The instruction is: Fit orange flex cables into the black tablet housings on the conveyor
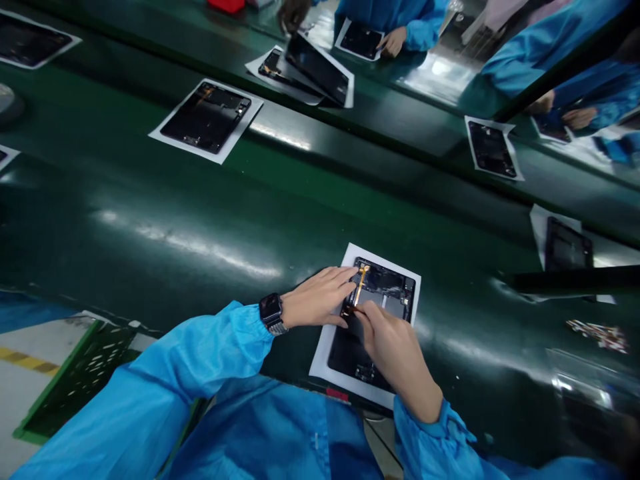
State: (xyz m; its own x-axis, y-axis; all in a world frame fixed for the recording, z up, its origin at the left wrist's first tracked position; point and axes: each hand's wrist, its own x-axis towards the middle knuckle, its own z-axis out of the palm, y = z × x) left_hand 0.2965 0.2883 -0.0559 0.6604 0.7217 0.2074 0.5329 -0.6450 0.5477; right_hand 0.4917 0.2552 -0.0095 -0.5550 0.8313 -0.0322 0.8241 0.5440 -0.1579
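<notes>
Right in front of me an opened black tablet (pixel 350 350) lies on a white sheet (pixel 323 353) on the green bench. A thin orange flex cable (pixel 361 285) runs along its inner left side. My left hand (pixel 320 297), with a watch (pixel 271 312) on the wrist, rests flat at the tablet's left edge, fingers stretched out and fingertips beside the cable. My right hand (pixel 395 343) is over the tablet, thumb and forefinger pinched together near the cable's lower end. Whatever is between those fingertips is too small to make out.
Another opened tablet (pixel 200 120) lies on its sheet farther up the bench. Co-workers in blue sleeves (pixel 425 30) handle tablets across from me. A dark bar (pixel 575 280) juts in at right, near a pile of small parts (pixel 599 335). A green crate (pixel 75 380) stands lower left.
</notes>
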